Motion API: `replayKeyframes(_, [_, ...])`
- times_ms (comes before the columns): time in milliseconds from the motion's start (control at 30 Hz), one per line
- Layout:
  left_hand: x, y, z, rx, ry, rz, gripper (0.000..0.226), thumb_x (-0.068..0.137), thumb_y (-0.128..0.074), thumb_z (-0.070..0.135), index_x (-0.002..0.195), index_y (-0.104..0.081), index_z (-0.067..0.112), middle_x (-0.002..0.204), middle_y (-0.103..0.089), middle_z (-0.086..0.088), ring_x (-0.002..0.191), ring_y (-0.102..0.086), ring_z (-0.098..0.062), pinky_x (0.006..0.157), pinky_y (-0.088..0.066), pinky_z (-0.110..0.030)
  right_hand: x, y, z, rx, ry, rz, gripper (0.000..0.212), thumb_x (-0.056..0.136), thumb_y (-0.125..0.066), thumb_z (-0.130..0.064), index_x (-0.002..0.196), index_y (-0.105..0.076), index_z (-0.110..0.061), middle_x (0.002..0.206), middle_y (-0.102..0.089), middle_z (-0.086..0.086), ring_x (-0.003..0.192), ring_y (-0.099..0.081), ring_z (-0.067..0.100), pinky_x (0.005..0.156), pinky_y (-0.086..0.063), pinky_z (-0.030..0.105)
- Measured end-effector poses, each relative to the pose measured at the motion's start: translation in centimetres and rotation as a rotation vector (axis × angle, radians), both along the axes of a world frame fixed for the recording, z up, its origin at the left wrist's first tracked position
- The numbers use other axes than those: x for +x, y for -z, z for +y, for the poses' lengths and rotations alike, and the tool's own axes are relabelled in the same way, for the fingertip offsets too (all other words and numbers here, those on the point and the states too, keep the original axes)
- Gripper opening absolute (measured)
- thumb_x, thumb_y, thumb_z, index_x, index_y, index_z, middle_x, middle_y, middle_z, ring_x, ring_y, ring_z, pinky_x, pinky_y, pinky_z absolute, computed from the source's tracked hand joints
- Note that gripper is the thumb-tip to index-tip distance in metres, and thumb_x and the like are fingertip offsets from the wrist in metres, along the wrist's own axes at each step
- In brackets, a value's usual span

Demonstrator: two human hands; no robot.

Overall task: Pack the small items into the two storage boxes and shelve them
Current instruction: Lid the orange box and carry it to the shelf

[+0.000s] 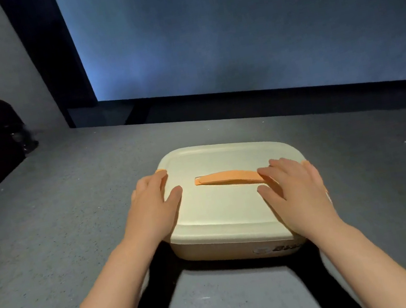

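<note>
Cream storage box (232, 203) under two hands.

I see a cream storage box (232, 203) with its lid on and an orange handle (230, 178) lying flat across the top, sitting on the grey desk (59, 220) at centre frame. My left hand (151, 206) rests flat on the lid's left edge and my right hand (295, 189) on its right, fingers touching the handle's end. A dark bottle (4, 118) stands in the shadowed upper left.

Only one marking — a dark printed label (278, 248) low on the front wall of the cream storage box (232, 203) — too blurred and shadowed to read.
</note>
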State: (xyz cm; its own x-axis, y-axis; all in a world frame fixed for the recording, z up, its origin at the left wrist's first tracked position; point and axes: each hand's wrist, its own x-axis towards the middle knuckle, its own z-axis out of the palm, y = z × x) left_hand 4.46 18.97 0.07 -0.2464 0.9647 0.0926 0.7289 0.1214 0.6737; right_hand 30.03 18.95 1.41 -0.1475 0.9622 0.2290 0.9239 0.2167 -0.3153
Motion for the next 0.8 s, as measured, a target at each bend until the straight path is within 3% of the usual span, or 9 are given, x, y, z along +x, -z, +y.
replayKeyframes(100, [-0.3,0.2,0.3,-0.003,0.012,-0.050,0.050,0.090,-0.053,0.040,0.137,-0.042,0.027,0.140,-0.039,-0.002,0.129,-0.036,-0.022,0.102,-0.032,-0.037,3.6,0.5,-0.1,-0.024,0.234,0.179,0.047,0.093,-0.053,-0.042,0.137,-0.048,-0.026,0.147,-0.041,-0.002,0.139,-0.027,0.019,0.115,-0.019,0.040])
replayKeyframes(200, [-0.2,0.2,0.1,-0.002,-0.002,-0.187,0.049,0.090,-0.055,0.038,0.137,-0.043,0.030,0.143,-0.042,-0.002,0.130,-0.040,-0.020,0.102,-0.033,-0.036,4.9,0.8,0.0,-0.165,0.303,0.498,0.055,0.090,-0.058,-0.040,0.141,-0.040,-0.027,0.139,-0.047,-0.002,0.130,-0.040,0.024,0.100,-0.037,0.037])
replayKeyframes(367, [0.4,-0.4,-0.1,-0.031,-0.025,-0.228,0.053,0.092,-0.053,0.038,0.141,-0.036,0.031,0.144,-0.042,0.004,0.131,-0.040,-0.022,0.101,-0.033,-0.037,5.2,1.0,1.0,-0.280,0.313,0.760,0.062,0.090,-0.062,-0.034,0.145,-0.034,-0.032,0.124,-0.049,-0.006,0.114,-0.049,0.021,0.087,-0.037,0.030])
replayKeyframes(433, [0.5,-0.7,-0.1,-0.035,-0.044,-0.237,0.055,0.091,-0.054,0.038,0.142,-0.034,0.031,0.144,-0.042,0.005,0.130,-0.040,-0.022,0.101,-0.033,-0.037,5.1,1.1,1.2,-0.283,0.314,0.808,0.061,0.089,-0.063,-0.031,0.142,-0.035,-0.034,0.120,-0.045,-0.008,0.107,-0.048,0.018,0.085,-0.037,0.030])
replayKeyframes(600, [0.4,-1.2,-1.1,-0.005,-0.142,-0.334,0.060,0.087,-0.062,0.038,0.141,-0.038,0.029,0.144,-0.042,0.007,0.130,-0.040,-0.017,0.104,-0.034,-0.035,4.0,0.3,1.7,-0.226,0.288,0.843,0.065,0.081,-0.072,-0.031,0.137,-0.039,-0.037,0.118,-0.044,-0.011,0.110,-0.049,0.019,0.092,-0.045,0.040])
replayKeyframes(800, [-2.3,-1.5,-6.8,0.071,-0.401,-0.385,0.062,0.082,-0.068,0.035,0.139,-0.044,0.024,0.142,-0.046,0.006,0.128,-0.044,-0.015,0.107,-0.036,-0.036,-0.1,-0.1,2.6,-0.263,0.096,0.840,0.068,0.074,-0.077,-0.030,0.133,-0.044,-0.042,0.122,-0.052,-0.008,0.112,-0.054,0.023,0.095,-0.048,0.050])
